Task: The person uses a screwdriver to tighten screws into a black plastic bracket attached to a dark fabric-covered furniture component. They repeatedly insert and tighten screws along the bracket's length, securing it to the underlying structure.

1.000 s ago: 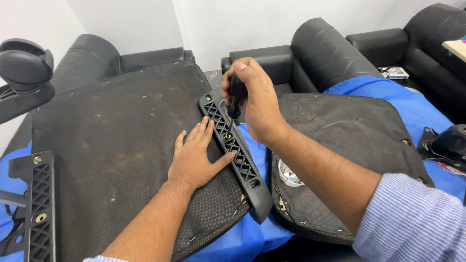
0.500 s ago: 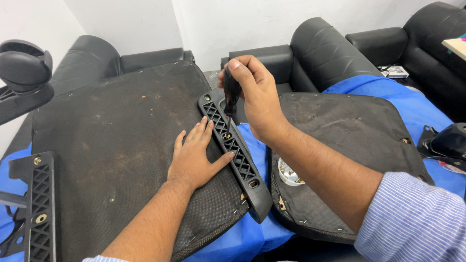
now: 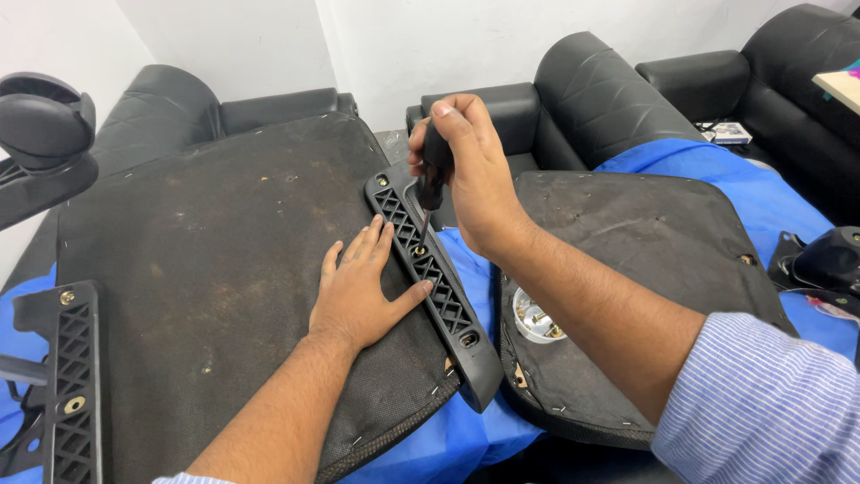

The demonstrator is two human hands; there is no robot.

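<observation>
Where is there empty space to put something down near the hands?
The big dark seat panel is bare between the left hand and the left bracket. The second panel is bare beyond the right hand. It is crowded along the lattice bracket, the screwdriver and the screw cup.

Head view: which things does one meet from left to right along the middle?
Left bracket → left hand → right bracket → screw cup → blue cloth.
</observation>
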